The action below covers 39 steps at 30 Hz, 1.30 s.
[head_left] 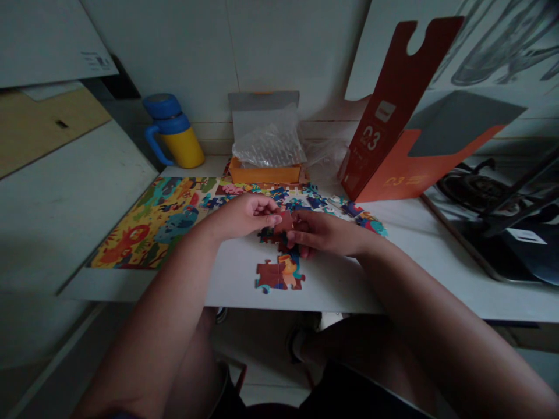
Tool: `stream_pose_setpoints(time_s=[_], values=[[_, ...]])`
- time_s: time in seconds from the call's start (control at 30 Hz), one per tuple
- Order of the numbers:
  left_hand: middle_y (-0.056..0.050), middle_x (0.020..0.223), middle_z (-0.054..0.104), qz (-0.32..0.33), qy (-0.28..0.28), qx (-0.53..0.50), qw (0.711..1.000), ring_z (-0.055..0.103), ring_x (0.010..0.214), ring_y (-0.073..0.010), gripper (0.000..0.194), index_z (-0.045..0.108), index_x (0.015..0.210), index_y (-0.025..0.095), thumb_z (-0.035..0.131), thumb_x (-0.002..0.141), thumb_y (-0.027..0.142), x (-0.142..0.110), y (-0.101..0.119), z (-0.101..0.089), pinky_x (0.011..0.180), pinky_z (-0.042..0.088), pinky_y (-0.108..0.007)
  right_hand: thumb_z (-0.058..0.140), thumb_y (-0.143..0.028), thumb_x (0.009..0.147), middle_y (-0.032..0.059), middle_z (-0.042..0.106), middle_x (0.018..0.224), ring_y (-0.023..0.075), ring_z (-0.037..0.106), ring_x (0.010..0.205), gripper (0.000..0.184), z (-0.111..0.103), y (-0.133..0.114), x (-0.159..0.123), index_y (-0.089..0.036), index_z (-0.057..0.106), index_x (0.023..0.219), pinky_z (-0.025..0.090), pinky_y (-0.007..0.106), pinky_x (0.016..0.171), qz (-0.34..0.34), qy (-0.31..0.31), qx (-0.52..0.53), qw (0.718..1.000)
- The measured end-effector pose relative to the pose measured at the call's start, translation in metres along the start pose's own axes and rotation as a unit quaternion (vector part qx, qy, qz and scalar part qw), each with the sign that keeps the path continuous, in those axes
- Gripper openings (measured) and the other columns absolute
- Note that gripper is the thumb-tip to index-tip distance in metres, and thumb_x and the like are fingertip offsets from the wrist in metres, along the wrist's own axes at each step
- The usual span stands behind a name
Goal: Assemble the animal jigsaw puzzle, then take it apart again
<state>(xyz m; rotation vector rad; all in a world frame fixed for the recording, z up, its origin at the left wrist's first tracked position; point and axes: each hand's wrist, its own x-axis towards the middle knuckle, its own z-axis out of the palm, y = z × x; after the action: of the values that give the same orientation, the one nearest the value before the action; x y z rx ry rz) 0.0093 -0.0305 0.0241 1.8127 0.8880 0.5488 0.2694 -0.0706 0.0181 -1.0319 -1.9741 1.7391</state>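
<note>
Between my two hands is a reddish-brown puzzle piece, just above the tabletop. My left hand pinches its left edge with thumb and fingers. On its right side, the fingers of my right hand close on the same piece. Below it lie darker joined pieces, partly covered by my hands. Closer to the table's front edge rests a small joined section of puzzle, brown with an orange figure. Many loose pieces are spread behind my hands.
A colourful animal picture sheet lies at the left. At the back stand a blue-and-yellow flask and an orange box with clear plastic wrap. A tall red-orange box stands right, beside a gas stove.
</note>
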Motion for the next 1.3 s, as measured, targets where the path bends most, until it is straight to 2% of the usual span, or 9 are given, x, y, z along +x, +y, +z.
stream_pose_setpoints(time_s=[0.13,0.2,0.27,0.33,0.53,0.8,1.0,1.3], values=[[0.001,0.076,0.075,-0.087,-0.117,0.030,0.989,0.067,0.066,-0.0166,0.038,0.072,0.113,0.022,0.084,0.080,0.036,-0.009,0.003,-0.008,0.062,0.045,-0.026,0.071,-0.072,0.093,0.0019,0.072,0.092,0.0189,0.069,0.076,0.051,-0.004,0.001,-0.004,-0.025,0.064,0.111,0.055,0.030,0.065,0.005,-0.061,-0.092,0.994],[0.001,0.073,0.075,-0.108,-0.158,0.053,0.980,0.067,0.063,-0.0165,0.032,0.073,0.108,0.023,0.083,0.080,0.035,-0.011,0.004,-0.009,0.060,0.043,-0.026,0.070,-0.072,0.094,0.0006,0.071,0.087,0.0183,0.068,0.074,0.051,-0.005,0.002,-0.005,-0.024,0.065,0.110,0.052,0.029,0.064,0.005,-0.067,-0.117,0.991],[0.001,0.073,0.076,-0.108,-0.175,0.075,0.976,0.067,0.065,-0.0167,0.024,0.074,0.103,0.023,0.080,0.084,0.036,-0.011,0.006,-0.009,0.061,0.042,-0.025,0.070,-0.072,0.095,0.0003,0.071,0.087,0.0178,0.067,0.073,0.051,-0.006,0.003,-0.005,-0.024,0.066,0.111,0.050,0.028,0.063,0.004,-0.073,-0.123,0.990],[0.001,0.074,0.076,-0.103,-0.176,0.090,0.975,0.067,0.065,-0.0167,0.022,0.075,0.103,0.024,0.078,0.086,0.037,-0.011,0.006,-0.008,0.061,0.042,-0.025,0.071,-0.071,0.094,0.0000,0.071,0.087,0.0174,0.066,0.072,0.051,-0.007,0.002,-0.005,-0.024,0.067,0.113,0.049,0.027,0.063,-0.002,-0.079,-0.129,0.988],[0.000,0.078,0.073,-0.087,-0.151,0.111,0.978,0.068,0.072,-0.0182,0.021,0.078,0.097,0.025,0.084,0.079,0.035,-0.008,0.000,-0.009,0.063,0.045,-0.026,0.073,-0.070,0.094,0.0004,0.071,0.086,0.0164,0.063,0.072,0.053,-0.008,-0.003,-0.006,-0.022,0.070,0.115,0.046,0.027,0.063,-0.016,-0.087,-0.148,0.985],[0.000,0.085,0.074,-0.091,-0.194,0.155,0.964,0.068,0.076,-0.0160,0.024,0.074,0.106,0.021,0.077,0.087,0.035,-0.006,-0.002,-0.011,0.068,0.047,-0.025,0.069,-0.074,0.094,0.0025,0.071,0.090,0.0161,0.062,0.074,0.060,-0.008,-0.003,-0.005,-0.019,0.070,0.118,0.046,0.028,0.065,-0.014,-0.089,-0.164,0.982],[0.001,0.087,0.074,-0.074,-0.168,0.214,0.959,0.062,0.072,-0.0136,0.019,0.078,0.100,0.021,0.079,0.084,0.032,-0.003,-0.003,-0.005,0.064,0.042,-0.025,0.068,-0.073,0.096,0.0026,0.071,0.089,0.0166,0.063,0.074,0.059,-0.008,-0.003,-0.005,-0.019,0.070,0.119,0.046,0.028,0.065,-0.010,-0.091,-0.169,0.981],[0.003,0.078,0.070,-0.071,-0.155,0.228,0.959,0.060,0.069,-0.0134,0.017,0.077,0.095,0.020,0.082,0.082,0.030,-0.002,-0.002,0.002,0.061,0.040,-0.026,0.067,-0.072,0.098,0.0018,0.071,0.088,0.0158,0.061,0.073,0.057,-0.010,-0.001,-0.005,-0.019,0.070,0.119,0.043,0.027,0.065,-0.029,-0.090,-0.187,0.978]])
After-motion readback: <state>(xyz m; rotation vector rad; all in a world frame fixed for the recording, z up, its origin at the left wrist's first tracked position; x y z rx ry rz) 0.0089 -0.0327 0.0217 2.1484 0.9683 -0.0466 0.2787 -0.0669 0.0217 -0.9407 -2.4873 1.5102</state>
